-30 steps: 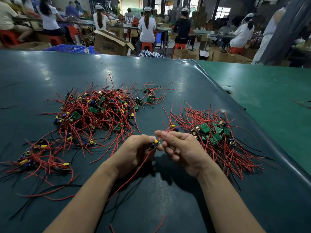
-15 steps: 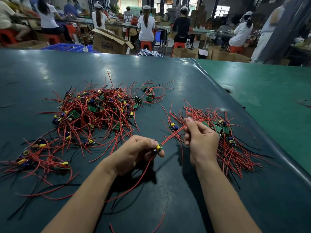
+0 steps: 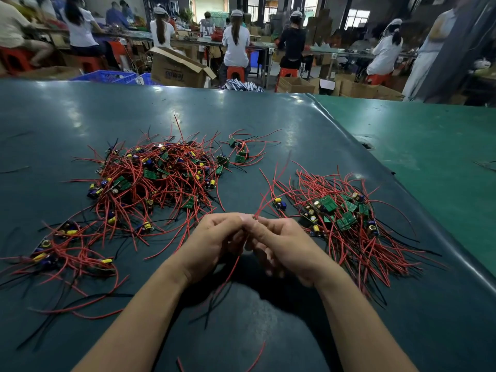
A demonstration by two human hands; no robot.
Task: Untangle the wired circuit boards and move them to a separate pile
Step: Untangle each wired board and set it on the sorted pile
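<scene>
Now, hands: your left hand (image 3: 214, 244) and right hand (image 3: 281, 244) meet at the near middle of the table (image 3: 268, 124), fingertips touching.
Left fingers: curled, thumb and forefinger pinching red wires (image 3: 264, 204) at the point where the hands meet.
Right fingers: curled, pinching the same wires from the other side; whether a board sits between your fingers cannot be told.
Held wires: red strands rise from the pinch toward the far right, and others hang down between your wrists onto the table.
Tangled pile (image 3: 155, 178): far left of your hands, a dense heap of green boards, red and black wires.
Separate pile (image 3: 346, 216): just right of your right hand, boards clustered with their wires fanning toward the near right.
Small cluster (image 3: 240, 153): a few boards beyond both piles.
Loose boards (image 3: 61, 245): scattered with wires at the near left.
</scene>
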